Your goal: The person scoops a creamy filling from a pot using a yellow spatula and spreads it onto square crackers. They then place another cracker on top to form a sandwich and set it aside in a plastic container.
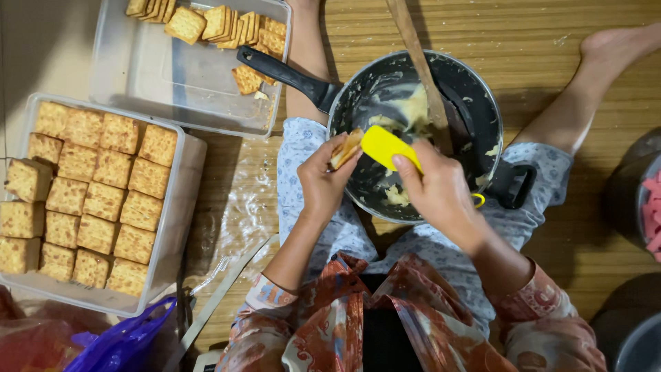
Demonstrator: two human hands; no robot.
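My left hand (320,180) grips a square cracker (346,147), tilted on edge over the rim of a black pan (482,103). My right hand (441,189) grips a yellow spatula (385,146) whose blade touches the cracker. The pan rests on my lap and holds smears of pale yellow cream (412,110). A wooden spoon (423,69) leans in the pan. The pan's long black handle (286,74) points up and left.
A clear tray (180,180) at left holds several filled cracker sandwiches in rows. A second clear tray (148,76) at the top has loose plain crackers (227,24). Clear plastic sheet, a purple bag (127,337) and pink items (651,213) at the right edge lie on the wooden floor.
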